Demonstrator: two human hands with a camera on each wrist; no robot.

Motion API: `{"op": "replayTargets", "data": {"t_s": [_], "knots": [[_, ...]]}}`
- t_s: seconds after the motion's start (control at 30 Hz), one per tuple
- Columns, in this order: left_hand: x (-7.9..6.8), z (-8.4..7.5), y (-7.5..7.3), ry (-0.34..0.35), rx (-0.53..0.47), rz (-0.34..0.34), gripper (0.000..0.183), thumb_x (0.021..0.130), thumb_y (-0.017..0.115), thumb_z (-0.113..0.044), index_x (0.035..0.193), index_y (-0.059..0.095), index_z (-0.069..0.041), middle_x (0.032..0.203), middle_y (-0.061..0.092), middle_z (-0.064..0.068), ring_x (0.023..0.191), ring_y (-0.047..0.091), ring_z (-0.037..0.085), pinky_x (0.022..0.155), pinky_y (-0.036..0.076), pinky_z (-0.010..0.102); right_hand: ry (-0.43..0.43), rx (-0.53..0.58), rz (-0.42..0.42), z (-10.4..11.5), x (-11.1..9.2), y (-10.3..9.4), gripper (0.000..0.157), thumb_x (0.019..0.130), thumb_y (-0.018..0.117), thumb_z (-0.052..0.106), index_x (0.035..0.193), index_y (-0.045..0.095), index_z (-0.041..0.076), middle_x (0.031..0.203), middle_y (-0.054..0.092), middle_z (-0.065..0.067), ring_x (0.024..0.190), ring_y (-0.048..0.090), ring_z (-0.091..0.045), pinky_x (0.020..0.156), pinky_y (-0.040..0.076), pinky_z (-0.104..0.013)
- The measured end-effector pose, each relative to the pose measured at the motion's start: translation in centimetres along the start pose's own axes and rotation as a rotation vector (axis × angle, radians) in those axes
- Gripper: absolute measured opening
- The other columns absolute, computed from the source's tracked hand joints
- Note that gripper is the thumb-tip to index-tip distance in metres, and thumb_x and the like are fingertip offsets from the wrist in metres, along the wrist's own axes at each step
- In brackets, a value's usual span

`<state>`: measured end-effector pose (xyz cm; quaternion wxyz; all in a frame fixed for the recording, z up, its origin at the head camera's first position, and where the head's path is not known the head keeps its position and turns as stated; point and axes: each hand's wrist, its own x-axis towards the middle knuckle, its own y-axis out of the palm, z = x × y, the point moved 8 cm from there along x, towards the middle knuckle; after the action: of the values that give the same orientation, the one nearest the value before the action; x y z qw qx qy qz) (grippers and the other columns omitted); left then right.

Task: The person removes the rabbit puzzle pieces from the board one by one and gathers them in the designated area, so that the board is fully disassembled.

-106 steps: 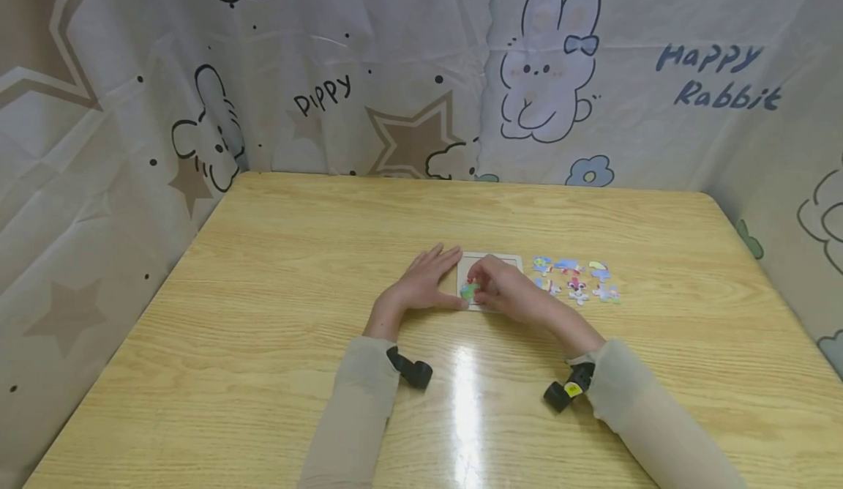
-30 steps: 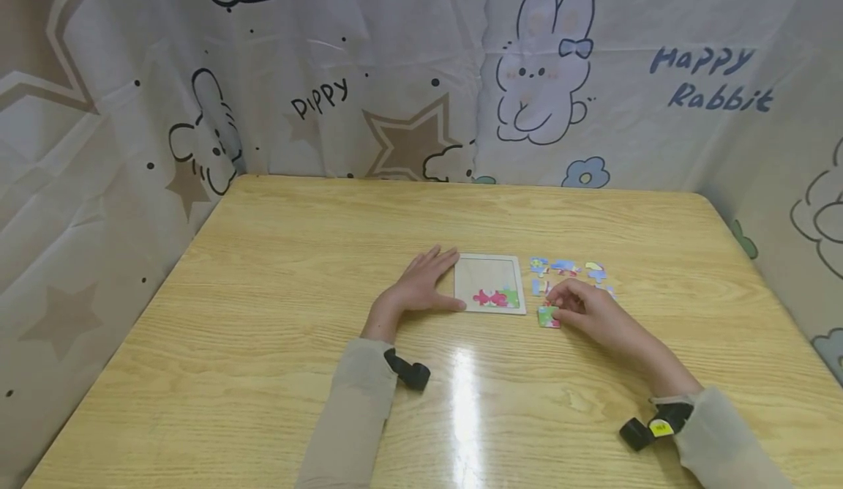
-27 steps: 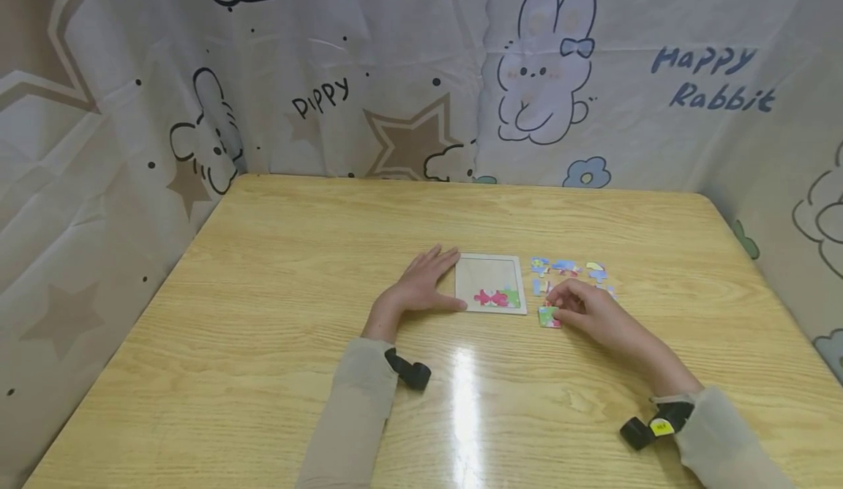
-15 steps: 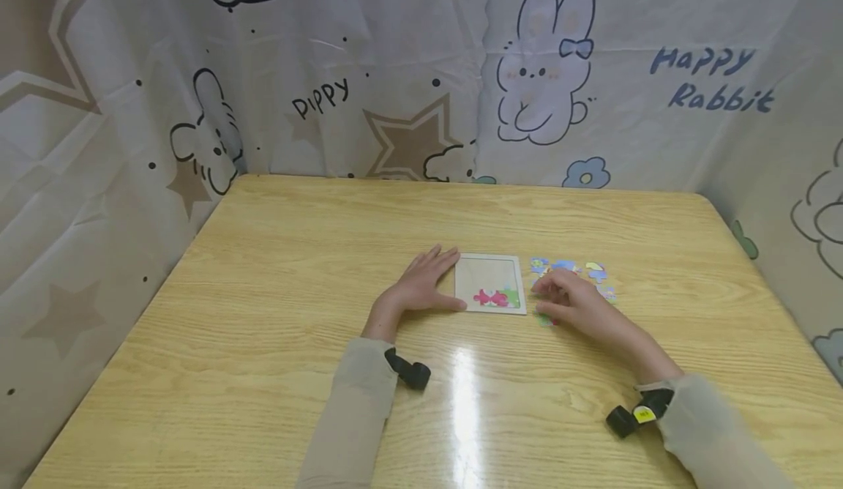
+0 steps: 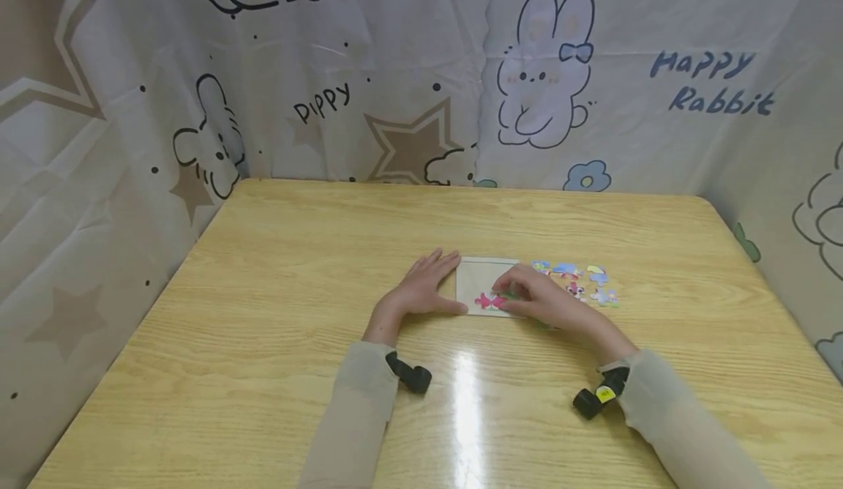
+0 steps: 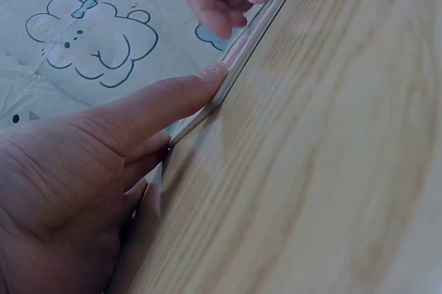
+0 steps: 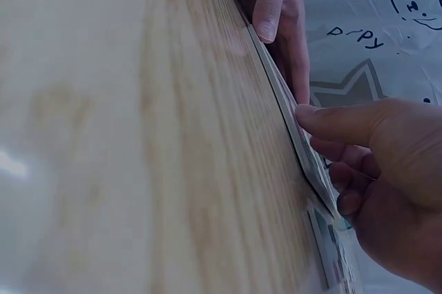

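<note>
My left hand [image 5: 421, 285] rests at the left side of a shallow square puzzle tray [image 5: 477, 277], its fingers spread and thumb at the near corner. In the left wrist view the thumb lies along the tray's edge. Pink puzzle pieces [image 5: 487, 301] lie along the tray's near edge, with a green piece [image 5: 510, 295] at the right, partly covered. My right hand [image 5: 536, 299] is bent over these pieces, thumb and index finger apart around the green one. In the right wrist view its thumb tip is right at the tray's rim; I cannot tell whether it pinches a piece.
Loose puzzle pieces, among them a rabbit-face piece [image 5: 574, 290] and a blue piece [image 5: 565, 269], lie right of the tray on the wooden table [image 5: 296, 291]. A green piece [image 5: 545, 326] shows partly beneath the right hand. A printed curtain [image 5: 395, 72] stands behind the table.
My right hand has moved left from the loose pieces to over the tray's near right part, uncovering the rabbit-face piece. My left hand keeps its place at the tray.
</note>
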<state>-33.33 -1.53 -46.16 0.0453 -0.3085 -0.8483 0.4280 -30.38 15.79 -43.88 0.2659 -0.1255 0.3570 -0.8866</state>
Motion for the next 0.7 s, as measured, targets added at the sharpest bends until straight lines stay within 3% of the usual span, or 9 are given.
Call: {"op": "replayTargets", "data": {"t_s": [0.3, 0.7], "knots": [[-0.2, -0.1, 0.0, -0.001, -0.005, 0.0, 0.095, 0.084, 0.073, -0.046, 0.157, 0.021, -0.018, 0.166, 0.014, -0.004, 0.156, -0.002, 0.02, 0.129, -0.003, 0.041, 0.033, 0.0, 0.096, -0.1, 1.1, 0.8, 0.024, 0.095, 0.063, 0.013, 0.118, 0.067, 0.012, 0.111, 0.061, -0.004, 0.088, 0.046, -0.014, 0.073, 0.042, -0.02], [-0.1, -0.2, 0.0, 0.004, 0.018, 0.002, 0.096, 0.084, 0.074, -0.046, 0.158, 0.02, -0.017, 0.166, 0.014, -0.003, 0.156, -0.002, 0.021, 0.129, -0.003, 0.041, 0.087, 0.074, 0.192, -0.3, 1.5, 1.4, 0.024, 0.096, 0.058, 0.005, 0.119, 0.056, 0.005, 0.116, 0.058, -0.011, 0.097, 0.049, -0.017, 0.081, 0.046, -0.021]]}}
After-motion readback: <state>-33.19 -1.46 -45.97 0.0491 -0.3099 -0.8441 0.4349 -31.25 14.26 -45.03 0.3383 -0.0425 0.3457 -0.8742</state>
